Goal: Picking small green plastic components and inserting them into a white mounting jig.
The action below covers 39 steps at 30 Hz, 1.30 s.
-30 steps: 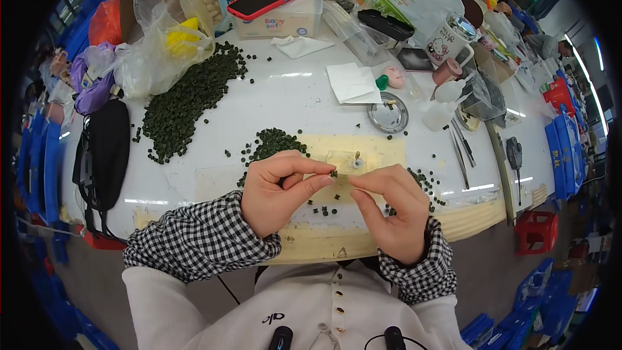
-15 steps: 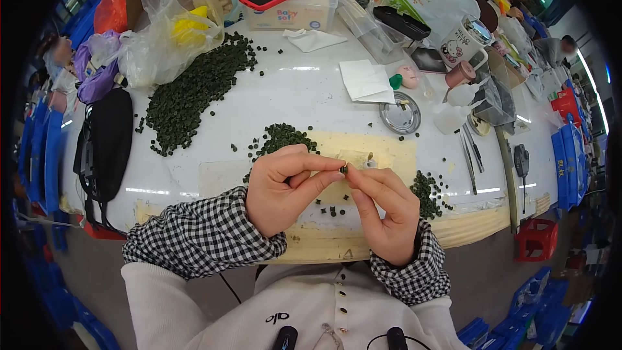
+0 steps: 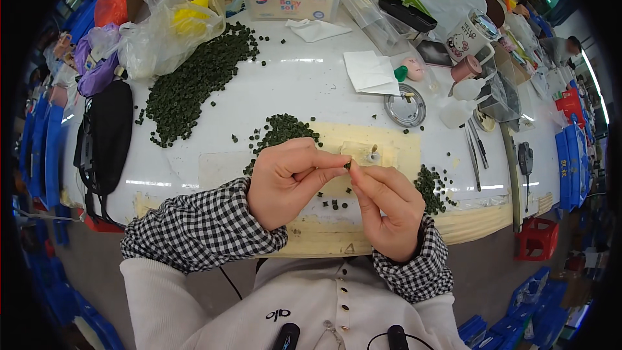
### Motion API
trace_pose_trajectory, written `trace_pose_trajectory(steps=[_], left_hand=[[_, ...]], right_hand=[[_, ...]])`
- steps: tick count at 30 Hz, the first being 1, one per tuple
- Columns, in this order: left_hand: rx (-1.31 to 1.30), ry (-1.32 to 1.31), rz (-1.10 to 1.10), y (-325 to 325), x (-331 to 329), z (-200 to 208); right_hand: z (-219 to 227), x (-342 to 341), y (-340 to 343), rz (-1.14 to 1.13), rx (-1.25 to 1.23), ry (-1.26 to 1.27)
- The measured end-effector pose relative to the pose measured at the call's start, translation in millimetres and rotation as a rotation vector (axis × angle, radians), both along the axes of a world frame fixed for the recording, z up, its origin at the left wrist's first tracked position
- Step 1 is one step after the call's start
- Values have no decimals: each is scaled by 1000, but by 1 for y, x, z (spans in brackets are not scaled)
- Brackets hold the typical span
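Between the fingertips of both hands is a small dark green part (image 3: 348, 164), mostly covered by the fingers. My left hand (image 3: 288, 181) pinches it from the left with thumb and forefinger. From the right, the fingertips of my right hand (image 3: 389, 204) press against the same part. Just beyond the left hand lies a small pile of dark green parts (image 3: 285, 128). Another small heap of green parts (image 3: 429, 188) is to the right of the right hand. Several loose parts (image 3: 335, 205) lie below the fingers, on the yellow taped board (image 3: 403, 139).
A large heap of green parts (image 3: 194, 87) spreads at the far left, beside a black bag (image 3: 107, 136). Tweezers (image 3: 473, 159) and a round metal lid (image 3: 405, 110) are at right. White paper (image 3: 369, 71), a plastic box (image 3: 295, 5) with a phone, and a mug (image 3: 468, 37) stand farther back.
Both hands still hold the small part together and have shifted slightly. The right fingers have moved a little closer over it. The whole view has shifted a little.
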State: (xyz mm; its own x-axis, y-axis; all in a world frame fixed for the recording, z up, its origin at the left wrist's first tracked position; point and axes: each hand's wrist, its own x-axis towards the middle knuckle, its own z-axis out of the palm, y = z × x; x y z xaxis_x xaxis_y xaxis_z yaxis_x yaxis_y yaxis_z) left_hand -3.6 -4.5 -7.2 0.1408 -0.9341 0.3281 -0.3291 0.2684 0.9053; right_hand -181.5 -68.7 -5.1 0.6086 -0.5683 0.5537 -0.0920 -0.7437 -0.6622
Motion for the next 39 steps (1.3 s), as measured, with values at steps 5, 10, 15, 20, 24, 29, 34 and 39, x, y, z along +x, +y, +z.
trace_pose_trajectory(steps=[5, 10, 15, 20, 24, 29, 34, 39], left_hand=[[-4, -14, 11, 0, -1, 5], [18, -6, 12, 1, 1, 7], [-1, -11, 28, 0, 0, 6], [-2, -32, 31, 0, 0, 7], [-31, -42, 30, 0, 0, 6], [-40, -52, 36, 2, -1, 3], [-33, -50, 22, 1, -1, 6], [33, 28, 18, 1, 0, 2]], right_hand=[[-1, 1, 1, 16, 110, -81], [-3, 1, 1, 16, 137, -89], [-3, 1, 1, 16, 126, -85], [-2, 1, 0, 9, 121, -73], [-2, 2, 1, 24, 135, -76], [-3, 2, 1, 32, 121, -59], [-1, 1, 0, 28, 115, -67], [6, -3, -5, -80, 46, -24]])
